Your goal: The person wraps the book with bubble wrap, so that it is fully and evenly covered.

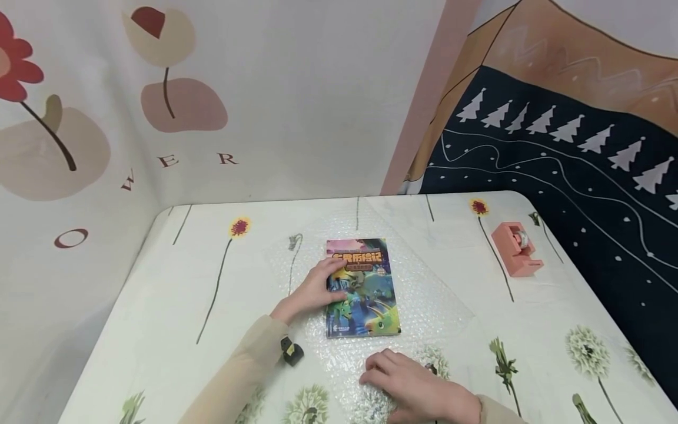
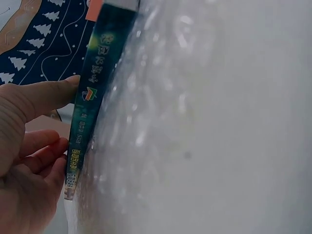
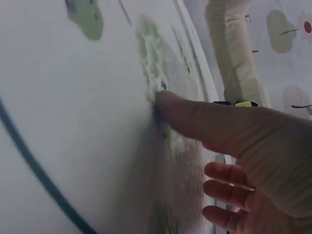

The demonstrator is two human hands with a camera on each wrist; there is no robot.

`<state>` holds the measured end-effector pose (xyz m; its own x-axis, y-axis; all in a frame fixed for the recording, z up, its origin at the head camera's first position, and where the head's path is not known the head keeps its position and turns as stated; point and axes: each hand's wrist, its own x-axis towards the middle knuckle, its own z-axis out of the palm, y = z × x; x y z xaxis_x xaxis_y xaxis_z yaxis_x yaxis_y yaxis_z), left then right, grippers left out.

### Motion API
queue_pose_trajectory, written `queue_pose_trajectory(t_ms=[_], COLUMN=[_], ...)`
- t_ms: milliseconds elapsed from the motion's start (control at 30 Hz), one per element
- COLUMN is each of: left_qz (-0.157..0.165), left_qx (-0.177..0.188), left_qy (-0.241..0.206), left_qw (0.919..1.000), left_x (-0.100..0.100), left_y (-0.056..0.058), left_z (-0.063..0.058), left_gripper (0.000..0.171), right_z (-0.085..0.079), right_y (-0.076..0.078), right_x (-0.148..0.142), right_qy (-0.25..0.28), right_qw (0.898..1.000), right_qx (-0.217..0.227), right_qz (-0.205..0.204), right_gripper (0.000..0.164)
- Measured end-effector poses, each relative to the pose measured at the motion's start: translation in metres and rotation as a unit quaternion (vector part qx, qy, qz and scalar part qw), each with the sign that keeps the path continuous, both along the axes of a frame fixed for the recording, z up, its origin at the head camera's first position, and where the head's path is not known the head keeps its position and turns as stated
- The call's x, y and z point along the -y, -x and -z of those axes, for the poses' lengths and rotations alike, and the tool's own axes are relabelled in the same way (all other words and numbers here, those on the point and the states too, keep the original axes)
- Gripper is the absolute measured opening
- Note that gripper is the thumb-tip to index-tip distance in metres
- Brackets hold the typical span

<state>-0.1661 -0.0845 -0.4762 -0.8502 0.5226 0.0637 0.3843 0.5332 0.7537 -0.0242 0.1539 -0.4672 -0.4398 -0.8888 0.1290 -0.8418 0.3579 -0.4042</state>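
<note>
The illustrated paperback (image 1: 371, 294) already lies on bubble wrap (image 1: 426, 294) spread across the tabletop (image 1: 159, 318); no fold covers it, suggesting an early stage. The left hand (image 1: 315, 288) rests a loose grip on its cover; the right hand (image 1: 413, 386), fingers parted, holds nothing visible.

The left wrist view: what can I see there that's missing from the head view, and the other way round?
Only the left wrist view shows readable-side lettering along the spine of the book.

Only the head view shows the colourful front cover, the right hand and the yellow-and-red printed flowers.

Both show the left hand touching the book, the bubble wrap and the dark backdrop with white trees.
</note>
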Motion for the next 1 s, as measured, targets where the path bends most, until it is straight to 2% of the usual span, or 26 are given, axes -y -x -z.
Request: queue_pose_trajectory(t_ms=[200,333,433,500,633,767,900,1000], left_qz=[0.002,0.000,0.002,0.005,0.016,0.028,0.041,0.045], left_qx=[-0.001,0.000,0.003,0.007,0.020,0.028,0.036,0.046], left_qy=[0.003,0.007,0.009,0.011,0.016,0.006,-0.017,-0.032], left_qw=[1.0000,1.0000,1.0000,0.9999,0.9995,0.9992,0.9984,0.9974], left_x=[-0.001,-0.001,0.000,0.000,0.003,0.008,0.012,0.014], left_y=[0.001,0.001,0.001,0.002,0.004,0.007,0.008,0.008], left_z=[0.001,0.001,0.000,0.000,-0.002,-0.006,-0.009,-0.010], left_gripper=[0.072,0.072,0.071,0.071,0.072,0.065,0.054,0.048], right_z=[0.002,-0.001,-0.007,-0.012,-0.025,-0.031,-0.031,-0.030], right_y=[0.000,0.001,0.007,0.012,0.024,0.041,0.059,0.069], right_x=[0.004,0.006,0.007,0.007,0.007,0.008,0.011,0.014], right_qy=[0.008,0.046,0.086,0.104,0.108,0.157,0.221,0.228], right_qw=[0.994,0.987,0.978,0.969,0.960,0.960,0.957,0.957], right_qx=[-0.104,-0.154,-0.188,-0.222,-0.256,-0.223,-0.156,-0.106], right_qz=[-0.015,-0.032,-0.030,-0.017,0.031,0.064,0.104,0.145], right_gripper=[0.042,0.027,0.018,0.017,0.031,0.020,0.003,0.004])
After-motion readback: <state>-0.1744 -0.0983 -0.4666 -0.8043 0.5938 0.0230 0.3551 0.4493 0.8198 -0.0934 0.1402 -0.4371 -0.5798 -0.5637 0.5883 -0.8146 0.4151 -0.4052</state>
